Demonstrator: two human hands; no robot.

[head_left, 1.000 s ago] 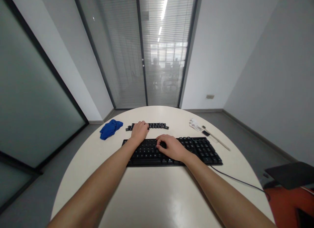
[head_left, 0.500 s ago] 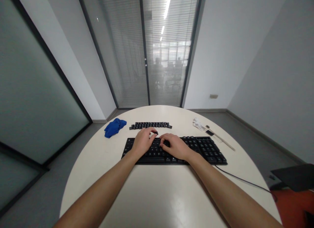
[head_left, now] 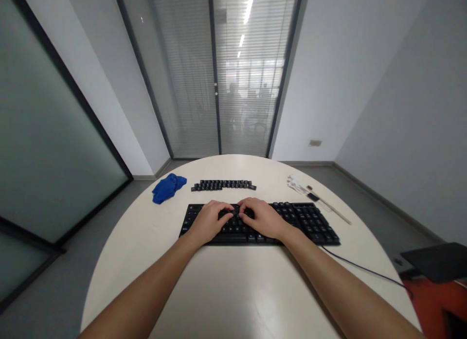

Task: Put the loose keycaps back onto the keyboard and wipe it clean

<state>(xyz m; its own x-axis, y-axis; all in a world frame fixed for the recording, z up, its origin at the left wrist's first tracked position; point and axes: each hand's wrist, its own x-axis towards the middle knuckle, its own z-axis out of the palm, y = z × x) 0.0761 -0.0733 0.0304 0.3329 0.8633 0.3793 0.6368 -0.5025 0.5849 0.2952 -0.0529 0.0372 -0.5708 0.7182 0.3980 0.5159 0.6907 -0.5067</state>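
Observation:
A black keyboard [head_left: 314, 224] lies across the table with both my hands over its main key area. My left hand [head_left: 210, 221] is curled, thumb and fingertips pinched around a small black keycap [head_left: 235, 210] just above the keys. Facing it, my right hand [head_left: 260, 217] is also curled, its thumb and index finger brought together close to the left fingertips. Whether anything sits in that right pinch is too small to make out. Beyond the keyboard, several loose black keycaps [head_left: 226, 184] stand in rows.
A crumpled blue cloth [head_left: 168, 187] rests at the back left of the round white table [head_left: 226, 290]. At the right are white fabric [head_left: 296, 183], a thin stick [head_left: 333, 208] and a small black piece [head_left: 313, 197]. The keyboard's cable [head_left: 365, 267] runs off the right edge.
My left hand has come down and nearer from behind the keyboard, bringing the keycap onto the key area beside the right fingertips. My right hand has hardly moved.

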